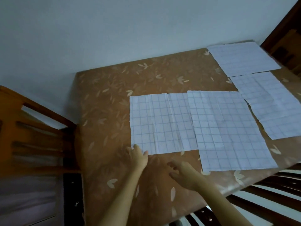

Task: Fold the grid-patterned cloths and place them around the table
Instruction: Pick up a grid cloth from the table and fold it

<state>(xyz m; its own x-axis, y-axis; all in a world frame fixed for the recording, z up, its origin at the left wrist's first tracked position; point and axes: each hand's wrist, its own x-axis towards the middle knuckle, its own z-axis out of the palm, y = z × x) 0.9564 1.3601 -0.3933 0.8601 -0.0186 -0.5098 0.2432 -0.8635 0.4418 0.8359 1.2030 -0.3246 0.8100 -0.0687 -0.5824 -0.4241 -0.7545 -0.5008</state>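
Single head cam, wide-angle, rolled; looks fwd & down over table [105,121] from its near edge, close-in, both far corners in frame.

Left hand [138,156] and right hand [184,173], both bare; each continues into a slender forearm, uncovered as far up as the view reaches

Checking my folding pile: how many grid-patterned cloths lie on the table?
4: left cloth by the left hand, middle cloth beside it, right cloth at the frame's edge, far cloth at the back corner. More could lie outside view.
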